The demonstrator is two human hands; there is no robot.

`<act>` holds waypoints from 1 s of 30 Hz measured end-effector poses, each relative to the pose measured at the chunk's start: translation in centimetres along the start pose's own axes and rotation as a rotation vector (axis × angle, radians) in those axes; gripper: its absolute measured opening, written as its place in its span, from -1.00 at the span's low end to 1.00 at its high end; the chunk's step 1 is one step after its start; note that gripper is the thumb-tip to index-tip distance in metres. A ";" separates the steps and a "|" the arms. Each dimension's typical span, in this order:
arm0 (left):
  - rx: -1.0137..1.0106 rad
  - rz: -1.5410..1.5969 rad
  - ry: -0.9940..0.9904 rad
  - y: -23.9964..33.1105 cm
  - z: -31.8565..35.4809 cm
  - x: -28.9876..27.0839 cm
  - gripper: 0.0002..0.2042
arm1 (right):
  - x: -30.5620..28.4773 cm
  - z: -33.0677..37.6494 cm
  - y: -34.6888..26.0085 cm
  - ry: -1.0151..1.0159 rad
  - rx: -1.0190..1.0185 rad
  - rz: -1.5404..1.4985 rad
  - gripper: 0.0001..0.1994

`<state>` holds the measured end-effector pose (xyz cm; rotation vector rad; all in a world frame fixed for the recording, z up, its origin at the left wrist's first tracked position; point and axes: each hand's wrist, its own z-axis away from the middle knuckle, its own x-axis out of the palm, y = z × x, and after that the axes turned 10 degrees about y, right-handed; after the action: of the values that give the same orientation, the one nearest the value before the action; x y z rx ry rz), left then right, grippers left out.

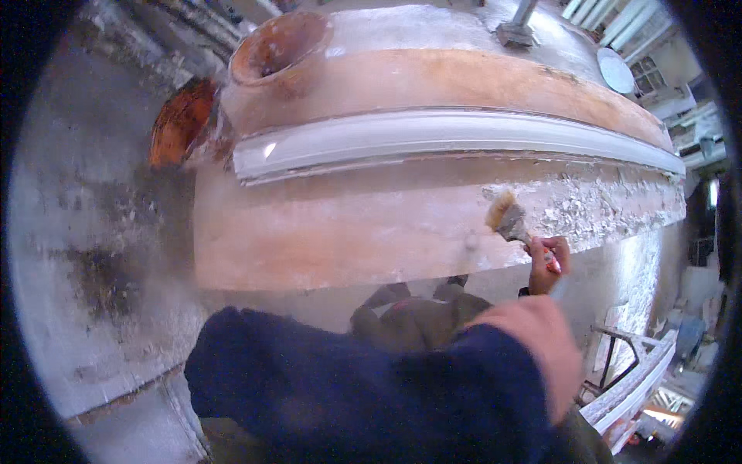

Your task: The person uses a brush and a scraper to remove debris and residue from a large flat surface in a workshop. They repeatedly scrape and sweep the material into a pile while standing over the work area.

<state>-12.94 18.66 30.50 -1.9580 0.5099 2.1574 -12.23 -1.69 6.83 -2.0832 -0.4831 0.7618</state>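
Here the right hand (547,263), right of centre, is clenched around a paintbrush (514,224) whose bristles touch the dusty workbench (325,232); the left hand's state cannot be told behind the dark sleeve (348,387)

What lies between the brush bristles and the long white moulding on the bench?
In the head view, only a bare strip of dusty bench top lies between the brush and the moulding; white flakes lie to the right.
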 end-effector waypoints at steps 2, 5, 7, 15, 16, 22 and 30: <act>0.179 -0.015 0.290 -2.8 -0.4 -0.3 -0.89 | 0.8 -1.2 -1.8 -0.022 -0.084 0.042 -0.89; 0.321 -0.164 0.340 -4.7 -0.9 -1.8 -0.84 | 1.2 -0.9 -1.8 -0.025 -0.040 0.003 -0.88; 0.050 -0.101 0.205 -1.7 -1.6 -2.2 -0.88 | 0.0 -0.5 -0.3 0.040 0.038 0.049 -0.88; 0.088 0.481 -0.025 -0.9 0.4 6.6 -0.85 | 0.7 -0.4 -0.3 -0.039 -0.041 -0.007 -0.88; 0.135 0.509 -0.061 -1.7 0.1 8.1 -0.84 | 0.8 -0.2 -0.9 0.000 0.071 -0.054 -0.88; 0.219 0.336 -0.336 -12.5 -3.0 19.9 -0.70 | 0.1 -0.5 -0.7 -0.066 0.039 0.038 -0.87; 0.173 0.321 -0.357 -14.8 -0.7 31.2 -0.60 | -0.9 -0.4 0.1 -0.002 0.062 0.054 -0.88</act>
<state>-10.55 29.15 -2.31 -1.4358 0.9592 2.4790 -12.56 -2.48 7.27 -2.0454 -0.4009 0.7998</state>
